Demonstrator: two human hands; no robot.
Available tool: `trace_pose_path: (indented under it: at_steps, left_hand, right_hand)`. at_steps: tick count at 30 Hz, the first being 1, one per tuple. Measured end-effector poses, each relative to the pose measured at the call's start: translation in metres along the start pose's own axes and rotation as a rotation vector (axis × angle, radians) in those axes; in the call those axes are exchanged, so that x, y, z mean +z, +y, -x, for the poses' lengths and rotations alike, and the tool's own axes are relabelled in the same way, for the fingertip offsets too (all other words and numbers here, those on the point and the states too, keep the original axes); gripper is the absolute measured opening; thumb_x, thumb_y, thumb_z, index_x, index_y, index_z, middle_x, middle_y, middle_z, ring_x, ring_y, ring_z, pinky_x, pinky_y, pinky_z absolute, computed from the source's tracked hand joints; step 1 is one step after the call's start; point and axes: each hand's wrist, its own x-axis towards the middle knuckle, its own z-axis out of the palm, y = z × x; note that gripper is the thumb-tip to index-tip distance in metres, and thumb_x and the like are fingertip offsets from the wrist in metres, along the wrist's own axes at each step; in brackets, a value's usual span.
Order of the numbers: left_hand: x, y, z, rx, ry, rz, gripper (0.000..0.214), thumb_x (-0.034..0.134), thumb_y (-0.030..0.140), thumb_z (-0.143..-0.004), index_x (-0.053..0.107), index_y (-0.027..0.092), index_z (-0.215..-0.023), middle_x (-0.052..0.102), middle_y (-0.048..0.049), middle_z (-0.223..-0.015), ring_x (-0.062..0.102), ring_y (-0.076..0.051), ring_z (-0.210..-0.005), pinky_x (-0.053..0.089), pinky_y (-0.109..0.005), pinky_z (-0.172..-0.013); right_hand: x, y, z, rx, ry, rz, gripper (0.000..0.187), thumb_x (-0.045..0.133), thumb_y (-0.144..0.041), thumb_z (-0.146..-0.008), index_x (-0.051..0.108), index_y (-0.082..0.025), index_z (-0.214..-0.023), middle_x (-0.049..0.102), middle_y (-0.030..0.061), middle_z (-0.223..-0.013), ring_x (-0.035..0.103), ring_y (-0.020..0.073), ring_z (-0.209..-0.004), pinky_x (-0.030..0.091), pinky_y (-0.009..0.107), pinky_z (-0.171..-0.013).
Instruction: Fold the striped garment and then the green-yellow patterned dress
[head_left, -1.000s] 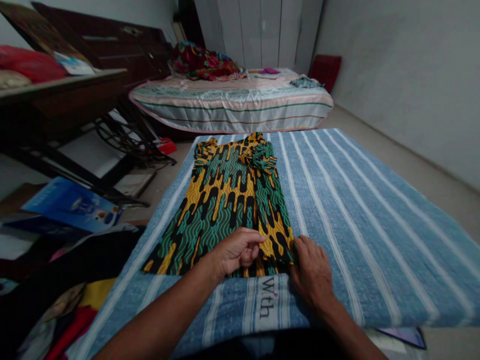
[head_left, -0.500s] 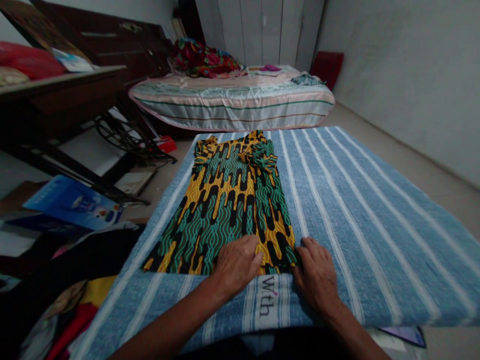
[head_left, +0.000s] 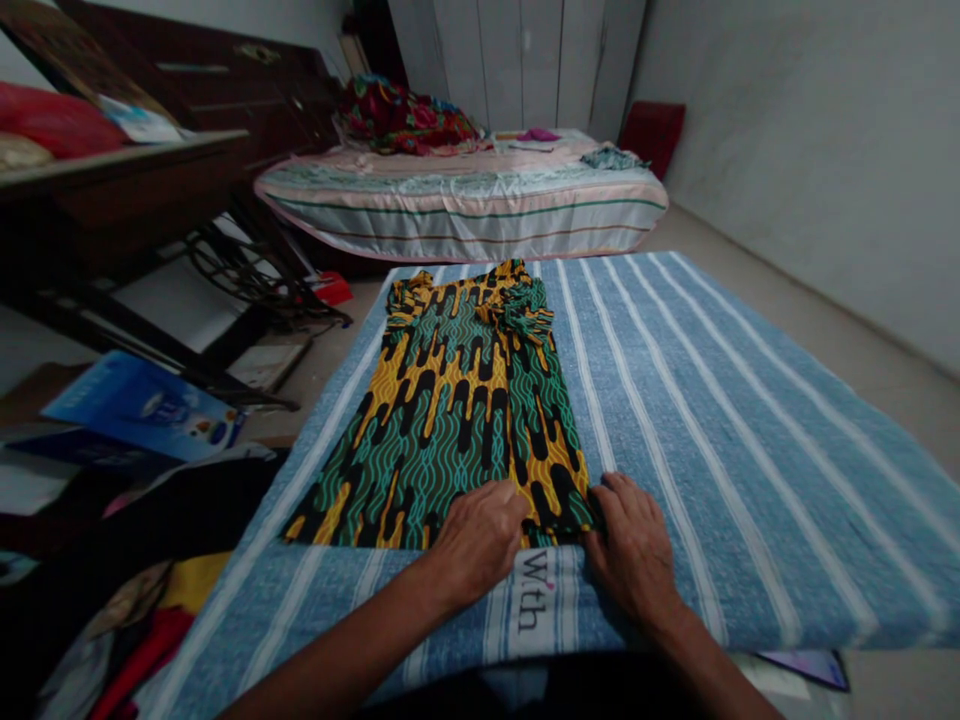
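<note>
A green, yellow and black patterned dress lies flat and lengthwise on a blue cloth with white stripes, its right side folded in over the middle. My left hand rests on the near hem, fingers bent down and pressed onto the fabric. Just to its right, my right hand curls its fingers round the hem's right corner. Between the two hands the cloth shows the printed word "With".
A striped mattress with heaped colourful clothes lies beyond the cloth. At the left stand a dark wooden table with an iron treadle frame, a blue box and a clothes pile. A grey wall runs along the right.
My left hand has gone from pinching a raised fold of the hem to lying pressed down on it. The hem now lies flatter. My right hand has barely moved.
</note>
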Motion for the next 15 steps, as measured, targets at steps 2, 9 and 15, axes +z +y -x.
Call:
trace_pose_path:
  at_steps: [2, 9, 15]
  left_hand:
    - [0.000, -0.001, 0.003, -0.004, 0.044, 0.013, 0.014, 0.041, 0.009, -0.081, 0.051, 0.019, -0.078, 0.054, -0.0033, -0.079, 0.052, -0.018, -0.076, 0.044, -0.029, -0.067]
    - [0.012, -0.005, 0.012, -0.023, 0.103, 0.018, 0.012, 0.042, 0.010, -0.079, 0.049, 0.019, -0.078, 0.052, -0.0030, -0.077, 0.051, -0.018, -0.076, 0.044, -0.030, -0.067]
    - [0.013, -0.006, 0.013, -0.018, 0.041, 0.021, 0.014, 0.040, 0.009, -0.081, 0.051, 0.019, -0.077, 0.053, -0.0037, -0.080, 0.052, -0.018, -0.077, 0.044, -0.029, -0.068]
  right_hand:
    - [0.000, 0.000, 0.000, 0.003, 0.006, -0.006, 0.033, 0.046, -0.015, -0.077, 0.055, -0.008, -0.108, 0.055, 0.0202, -0.117, 0.046, 0.0328, -0.114, 0.041, 0.049, -0.093]
    - [-0.002, 0.001, 0.000, -0.020, -0.004, -0.024, 0.032, 0.045, -0.013, -0.078, 0.056, -0.008, -0.108, 0.055, 0.0203, -0.117, 0.045, 0.0326, -0.115, 0.041, 0.051, -0.092]
    - [-0.004, 0.004, 0.001, -0.063, -0.040, -0.070, 0.031, 0.044, -0.011, -0.081, 0.060, -0.013, -0.107, 0.056, 0.0163, -0.116, 0.047, 0.0298, -0.113, 0.043, 0.047, -0.090]
